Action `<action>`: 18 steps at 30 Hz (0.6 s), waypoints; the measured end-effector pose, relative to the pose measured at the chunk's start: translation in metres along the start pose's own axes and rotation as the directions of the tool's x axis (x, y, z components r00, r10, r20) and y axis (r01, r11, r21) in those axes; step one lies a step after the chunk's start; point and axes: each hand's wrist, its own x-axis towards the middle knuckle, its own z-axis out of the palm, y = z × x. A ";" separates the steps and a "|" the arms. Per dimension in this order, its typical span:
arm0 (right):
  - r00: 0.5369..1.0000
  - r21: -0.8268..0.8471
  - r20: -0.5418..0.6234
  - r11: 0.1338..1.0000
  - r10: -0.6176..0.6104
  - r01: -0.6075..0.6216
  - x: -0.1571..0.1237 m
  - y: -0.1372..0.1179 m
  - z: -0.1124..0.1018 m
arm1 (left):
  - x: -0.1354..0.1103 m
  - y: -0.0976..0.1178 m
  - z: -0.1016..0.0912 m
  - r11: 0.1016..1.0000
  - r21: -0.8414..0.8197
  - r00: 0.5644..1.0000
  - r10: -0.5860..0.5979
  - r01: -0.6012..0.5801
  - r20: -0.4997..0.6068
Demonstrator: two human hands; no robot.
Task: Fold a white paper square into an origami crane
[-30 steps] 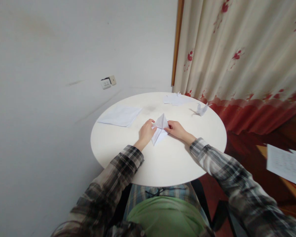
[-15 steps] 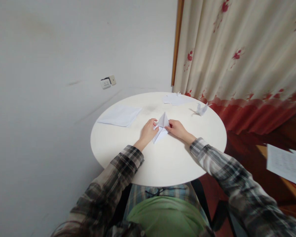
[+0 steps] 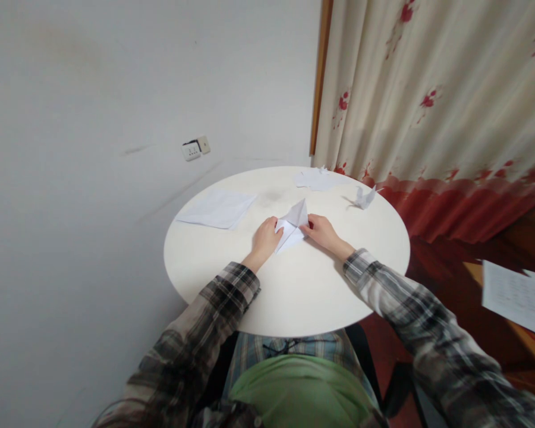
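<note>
Between my hands, just above or on the round white table [image 3: 232, 261], is a folded piece of white paper [image 3: 290, 233] with a raised pointed flap at its far side. My left hand [image 3: 266, 235] pinches the paper's left edge between thumb and fingers. At the right edge, my right hand [image 3: 321, 230] grips the paper near the base of the raised flap. Fingertips behind the paper are partly hidden. A finished-looking folded paper crane [image 3: 364, 197] sits beyond my right hand, its wings up.
A stack of white paper [image 3: 217, 208] lies at the table's left. Smaller paper sheets [image 3: 314, 179] with a little folded piece lie at the far edge. A wall with a socket [image 3: 191, 151] stands behind; a curtain [image 3: 428, 119] hangs right. Printed sheets [image 3: 517, 294] lie lower right.
The raised flap has widened and its tip has shifted right. My left hand has closed onto the paper's left edge, and the paper has turned slightly.
</note>
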 end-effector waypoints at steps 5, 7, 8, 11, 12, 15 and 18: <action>1.000 0.012 -0.010 1.000 -0.005 0.005 0.000 -0.001 0.000 | 0.000 -0.001 0.001 0.996 -0.068 0.998 0.063 -0.064 -0.018; 1.000 0.016 -0.010 1.000 -0.008 0.008 0.000 0.000 0.001 | -0.001 -0.001 0.002 0.991 -0.093 0.996 0.090 -0.092 -0.026; 1.000 0.018 -0.011 1.000 -0.008 0.008 0.000 0.000 0.001 | -0.001 -0.002 0.002 0.989 -0.103 0.994 0.103 -0.105 -0.027; 1.000 0.025 -0.017 1.000 -0.009 0.009 0.000 0.000 0.001 | -0.001 -0.002 0.004 0.983 -0.122 0.991 0.131 -0.134 -0.034; 1.000 0.027 -0.018 1.000 -0.009 0.009 0.000 0.000 0.001 | -0.001 -0.002 0.004 0.983 -0.126 0.991 0.132 -0.135 -0.038; 1.000 0.040 -0.014 0.999 -0.013 0.014 0.000 0.000 0.002 | -0.001 -0.003 0.006 0.980 -0.141 0.989 0.136 -0.143 -0.058; 1.000 0.054 -0.012 0.998 -0.029 0.029 0.000 0.000 0.002 | 0.000 -0.004 0.008 0.975 -0.142 0.985 0.161 -0.168 -0.062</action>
